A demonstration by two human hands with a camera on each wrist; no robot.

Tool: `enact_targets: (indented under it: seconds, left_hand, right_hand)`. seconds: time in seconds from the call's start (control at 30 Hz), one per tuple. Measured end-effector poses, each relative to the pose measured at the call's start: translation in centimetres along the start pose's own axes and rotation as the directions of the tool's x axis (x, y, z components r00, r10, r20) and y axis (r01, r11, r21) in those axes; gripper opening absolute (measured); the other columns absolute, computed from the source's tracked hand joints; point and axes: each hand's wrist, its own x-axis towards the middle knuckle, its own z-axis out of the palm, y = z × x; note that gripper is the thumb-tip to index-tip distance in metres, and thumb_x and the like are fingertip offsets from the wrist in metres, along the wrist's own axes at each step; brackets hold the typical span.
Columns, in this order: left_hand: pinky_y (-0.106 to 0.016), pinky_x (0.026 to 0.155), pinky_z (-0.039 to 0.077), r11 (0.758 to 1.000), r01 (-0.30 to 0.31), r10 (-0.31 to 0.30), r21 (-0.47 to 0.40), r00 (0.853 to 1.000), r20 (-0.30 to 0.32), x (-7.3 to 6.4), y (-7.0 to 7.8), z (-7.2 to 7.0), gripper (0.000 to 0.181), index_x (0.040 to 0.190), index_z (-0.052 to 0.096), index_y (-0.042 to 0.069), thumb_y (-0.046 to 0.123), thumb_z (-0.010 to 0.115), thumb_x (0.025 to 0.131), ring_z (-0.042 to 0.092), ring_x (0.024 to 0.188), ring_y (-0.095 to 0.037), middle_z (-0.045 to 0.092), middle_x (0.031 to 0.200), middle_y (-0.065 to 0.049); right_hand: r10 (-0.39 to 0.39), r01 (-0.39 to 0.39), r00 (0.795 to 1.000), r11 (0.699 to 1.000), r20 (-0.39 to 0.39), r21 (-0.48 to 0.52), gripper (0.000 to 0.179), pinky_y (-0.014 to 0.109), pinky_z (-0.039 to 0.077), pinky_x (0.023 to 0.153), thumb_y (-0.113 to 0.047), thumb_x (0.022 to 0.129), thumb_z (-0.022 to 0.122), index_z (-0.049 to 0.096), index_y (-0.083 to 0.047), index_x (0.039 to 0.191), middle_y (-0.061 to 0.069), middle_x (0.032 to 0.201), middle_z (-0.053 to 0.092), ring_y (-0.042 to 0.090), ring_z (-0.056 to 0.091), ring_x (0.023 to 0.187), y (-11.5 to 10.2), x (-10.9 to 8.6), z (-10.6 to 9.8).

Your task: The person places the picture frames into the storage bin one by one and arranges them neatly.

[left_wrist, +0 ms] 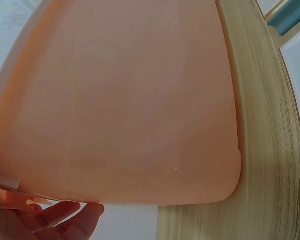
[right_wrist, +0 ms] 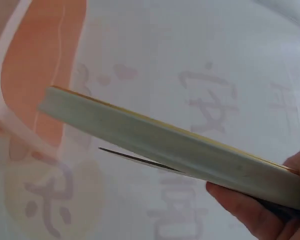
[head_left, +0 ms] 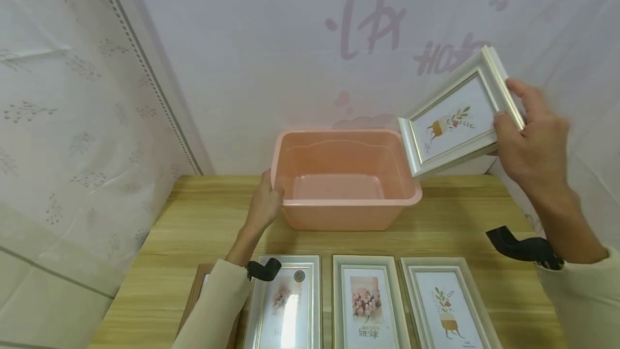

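Note:
A pink plastic basin (head_left: 339, 217) stands on the wooden table, its inside bare. My left hand (head_left: 263, 201) grips its left rim; the left wrist view shows fingertips (left_wrist: 92, 210) along the edge of the basin wall (left_wrist: 140, 110). Up to the right, my right hand (head_left: 535, 144) holds a white picture frame (head_left: 414, 147) by its right side, thumb on the front. The picture frame is tilted, its lower left corner overlapping the basin's right rim in the head view. A thin flap (right_wrist: 140, 161) juts from the back of the picture frame (right_wrist: 165, 142) in the right wrist view.
Along the table's (head_left: 218, 198) near side lie a silver picture frame (head_left: 314, 306), a cream one (head_left: 339, 306), another white one (head_left: 477, 300) and a brown one (head_left: 191, 295), partly hidden by my left sleeve. A printed cloth (head_left: 242, 69) hangs behind the basin.

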Motion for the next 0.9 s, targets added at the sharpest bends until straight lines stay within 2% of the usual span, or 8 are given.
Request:
enact_targets:
  seconds: [0.03,0.07,0.13,0.27,0.37,0.43,0.6,0.9]
  left_hand:
    - [-0.059,0.1,0.043,1.0,0.003,-0.003,0.001,1.0,0.0,0.0,0.0,0.0,0.06,0.152,0.028,0.003,0.018,0.042,0.096,0.053,0.122,-0.04,0.052,0.139,-0.026]
    - [-0.059,0.1,0.043,1.0,0.005,-0.005,0.002,1.0,-0.002,-0.1,0.1,0.1,0.06,0.152,0.028,0.003,0.017,0.043,0.096,0.054,0.122,-0.04,0.052,0.138,-0.026]
    - [-0.058,0.1,0.043,1.0,0.012,-0.012,0.009,1.0,-0.006,-0.1,0.2,0.2,0.06,0.152,0.029,0.004,0.018,0.043,0.095,0.054,0.121,-0.039,0.053,0.137,-0.024]
    - [-0.058,0.101,0.042,1.0,0.015,-0.014,0.022,1.0,-0.016,-0.1,0.3,0.3,0.061,0.152,0.029,0.005,0.017,0.044,0.094,0.053,0.122,-0.039,0.053,0.138,-0.024]
    - [-0.059,0.101,0.041,0.999,0.014,-0.013,0.035,1.0,-0.024,0.0,0.2,0.3,0.061,0.151,0.03,0.005,0.017,0.044,0.094,0.053,0.123,-0.04,0.053,0.138,-0.024]
    - [-0.059,0.101,0.041,0.999,0.014,-0.012,0.041,0.999,-0.033,0.1,0.2,0.3,0.06,0.151,0.031,0.005,0.017,0.045,0.093,0.054,0.123,-0.04,0.054,0.138,-0.024]
    - [-0.059,0.101,0.041,0.999,0.019,-0.016,0.049,0.998,-0.059,0.1,-0.1,0.5,0.059,0.15,0.034,0.006,0.018,0.046,0.094,0.054,0.123,-0.04,0.055,0.137,-0.022]
    - [-0.058,0.098,0.044,0.999,0.009,-0.006,0.043,0.997,-0.076,0.1,-0.2,0.6,0.056,0.148,0.037,0.006,0.019,0.046,0.094,0.056,0.119,-0.039,0.057,0.133,-0.021]
  right_hand:
    - [0.002,-0.001,1.0,0.999,-0.014,0.035,0.052,0.014,0.05,0.049,-0.009,0.095,0.047,0.05,-0.019,0.146,0.03,0.128,0.06,0.007,0.069,0.086,-0.2,-0.1,0.6]
    - [0.009,-0.008,1.0,0.997,-0.02,0.072,0.051,0.009,0.045,0.044,-0.008,0.095,0.048,0.051,-0.02,0.145,0.03,0.126,0.061,-0.003,0.066,0.079,-0.3,-0.2,1.1]
    - [0.011,-0.009,1.0,0.994,-0.017,0.109,0.051,0.013,0.046,0.042,-0.009,0.095,0.048,0.052,-0.019,0.144,0.033,0.121,0.062,-0.018,0.054,0.067,-0.3,-0.5,2.3]
    - [-0.028,0.027,1.0,0.997,0.014,0.072,0.05,0.013,0.043,0.039,-0.009,0.094,0.047,0.052,-0.014,0.144,0.037,0.11,0.065,0.009,0.067,0.066,0.0,-0.8,4.6]
    - [-0.059,0.058,0.997,0.998,0.054,0.022,0.05,0.014,0.039,0.037,-0.01,0.094,0.046,0.05,-0.009,0.144,0.038,0.101,0.066,0.034,0.067,0.065,0.4,-1.1,6.3]
    - [-0.062,0.062,0.993,0.998,0.099,0.008,0.05,0.018,0.038,0.035,-0.01,0.095,0.043,0.048,-0.007,0.145,0.039,0.1,0.066,0.04,0.065,0.062,0.5,-1.4,7.2]
    - [-0.074,0.081,0.98,0.996,0.183,-0.032,0.05,0.029,0.039,0.036,-0.009,0.097,0.04,0.043,-0.001,0.146,0.039,0.102,0.065,0.04,0.065,0.061,1.6,-1.6,9.3]
    - [-0.04,0.061,0.964,0.995,0.264,-0.075,0.051,0.043,0.05,0.048,-0.001,0.095,0.039,0.039,0.007,0.145,0.039,0.108,0.062,0.047,0.067,0.076,3.4,-2.0,12.0]
